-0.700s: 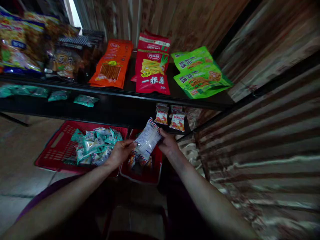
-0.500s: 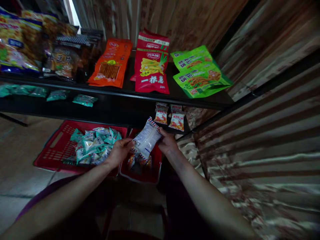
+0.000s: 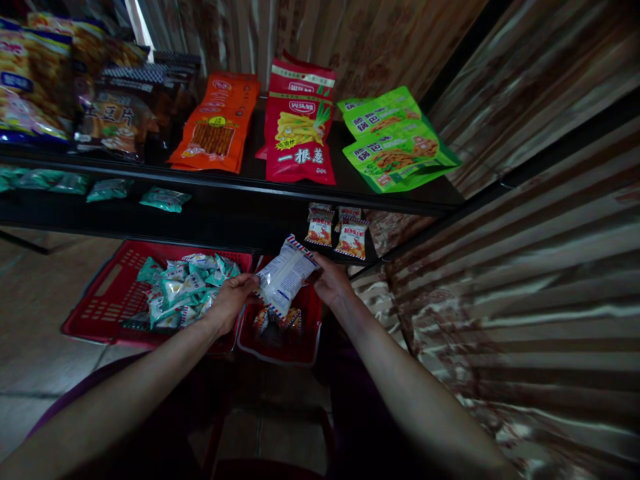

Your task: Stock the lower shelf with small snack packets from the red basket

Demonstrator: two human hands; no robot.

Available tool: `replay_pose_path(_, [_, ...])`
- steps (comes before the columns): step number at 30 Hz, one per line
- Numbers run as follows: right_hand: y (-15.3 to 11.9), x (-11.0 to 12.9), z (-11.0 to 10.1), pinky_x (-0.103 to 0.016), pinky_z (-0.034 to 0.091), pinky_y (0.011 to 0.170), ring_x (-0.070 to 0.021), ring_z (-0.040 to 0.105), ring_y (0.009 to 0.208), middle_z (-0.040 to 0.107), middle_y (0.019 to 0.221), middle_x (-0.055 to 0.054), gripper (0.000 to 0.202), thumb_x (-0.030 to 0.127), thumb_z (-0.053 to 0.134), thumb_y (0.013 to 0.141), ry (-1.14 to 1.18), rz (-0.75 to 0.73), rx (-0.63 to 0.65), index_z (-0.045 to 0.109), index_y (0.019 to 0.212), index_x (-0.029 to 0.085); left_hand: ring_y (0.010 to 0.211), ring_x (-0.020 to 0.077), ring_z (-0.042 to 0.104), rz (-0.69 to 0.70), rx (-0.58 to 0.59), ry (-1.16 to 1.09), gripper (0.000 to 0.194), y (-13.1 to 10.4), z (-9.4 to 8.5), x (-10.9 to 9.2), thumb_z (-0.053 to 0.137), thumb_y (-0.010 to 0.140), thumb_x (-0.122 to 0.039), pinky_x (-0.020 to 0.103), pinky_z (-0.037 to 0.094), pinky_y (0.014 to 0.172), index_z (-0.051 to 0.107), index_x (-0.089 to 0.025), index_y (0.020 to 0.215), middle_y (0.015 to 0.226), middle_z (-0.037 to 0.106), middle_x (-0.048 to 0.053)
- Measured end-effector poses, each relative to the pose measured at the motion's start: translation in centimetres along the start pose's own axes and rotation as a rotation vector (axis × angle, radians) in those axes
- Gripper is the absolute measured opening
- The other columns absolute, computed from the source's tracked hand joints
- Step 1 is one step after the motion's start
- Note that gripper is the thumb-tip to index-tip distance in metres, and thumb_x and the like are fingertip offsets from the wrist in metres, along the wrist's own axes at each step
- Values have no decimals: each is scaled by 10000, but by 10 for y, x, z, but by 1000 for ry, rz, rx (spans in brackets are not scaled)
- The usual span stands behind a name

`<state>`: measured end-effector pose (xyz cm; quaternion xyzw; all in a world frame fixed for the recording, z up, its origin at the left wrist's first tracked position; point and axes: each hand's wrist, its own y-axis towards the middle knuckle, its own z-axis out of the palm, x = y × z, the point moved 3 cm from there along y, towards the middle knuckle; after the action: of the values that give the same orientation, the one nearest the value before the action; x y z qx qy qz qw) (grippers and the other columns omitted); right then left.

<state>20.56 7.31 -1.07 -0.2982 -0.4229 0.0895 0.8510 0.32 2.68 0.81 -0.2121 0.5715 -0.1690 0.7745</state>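
Observation:
A small white packet with striped ends is held between both hands, its printed back facing up. My left hand pinches its left edge, and my right hand grips its right edge. Below it a small red basket holds a few orange and white packets, partly hidden by the held one. To the left, a larger red basket contains several green and white packets. Small orange and white packets lie on the lower shelf, just beyond my right hand.
The black upper shelf carries brown snack bags, orange bags, red bags and green bags. Green packets lie on the lower shelf at left. A patterned curtain and black frame bar flank the right.
The held packet and both hands have shifted slightly left in view, and the packet is tilted a little differently. The whole scene has also drifted slightly left.

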Motion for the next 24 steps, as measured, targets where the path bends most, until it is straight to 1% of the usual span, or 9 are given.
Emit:
replay_pose_path(3, [-1, 1, 1, -269, 482, 606, -123, 599, 580, 671, 621, 39, 43, 181, 660, 693, -3, -24, -8, 621, 683, 196, 444, 68, 475, -18, -14, 14, 169, -2, 1, -2, 738, 611, -274, 165, 380, 408, 635, -145, 644, 532, 572, -15])
replay_pose_path(6, [-2, 0, 2, -271, 483, 604, -122, 598, 581, 669, 626, 38, 55, 201, 677, 674, -40, -38, 32, 629, 700, 196, 424, 61, 458, -30, -23, 20, 153, -3, 2, -3, 715, 633, -249, 162, 354, 397, 632, -141, 703, 535, 564, -25])
replay_pose_path(10, [-1, -1, 1, -265, 475, 592, -127, 602, 603, 671, 651, 27, 97, 233, 699, 656, -135, -69, 58, 636, 719, 194, 450, 74, 491, -31, -47, 13, 221, -2, 2, -5, 700, 631, -227, 175, 372, 423, 633, -151, 827, 579, 590, -28])
replay_pose_path(14, [-1, -3, 1, -257, 466, 560, -131, 598, 625, 669, 672, 15, 71, 256, 659, 708, -174, -27, 50, 646, 720, 187, 443, 66, 468, 15, -65, 54, 237, -2, 3, -7, 696, 626, -249, 179, 365, 426, 644, -156, 837, 583, 587, -34])
replay_pose_path(18, [-2, -4, 2, -255, 486, 608, -122, 603, 673, 679, 717, 23, 29, 213, 637, 740, -152, -8, 13, 660, 753, 201, 471, 78, 479, 76, -107, 82, 286, -4, 3, -10, 704, 615, -301, 182, 362, 426, 656, -161, 860, 593, 589, -30])
replay_pose_path(21, [-3, -5, 3, -257, 490, 643, -124, 613, 712, 692, 755, 15, 48, 230, 631, 754, -131, 20, 39, 667, 772, 204, 494, 84, 488, 60, -109, 104, 294, -4, 2, -10, 697, 622, -315, 187, 382, 446, 652, -159, 868, 613, 594, -23])
replay_pose_path(24, [-4, -5, 5, -256, 478, 623, -128, 613, 692, 689, 730, 11, 68, 268, 651, 732, -147, -5, 63, 662, 750, 203, 542, 99, 517, 28, -66, 136, 304, 0, -1, -5, 676, 652, -314, 210, 432, 512, 646, -154, 909, 662, 610, -7])
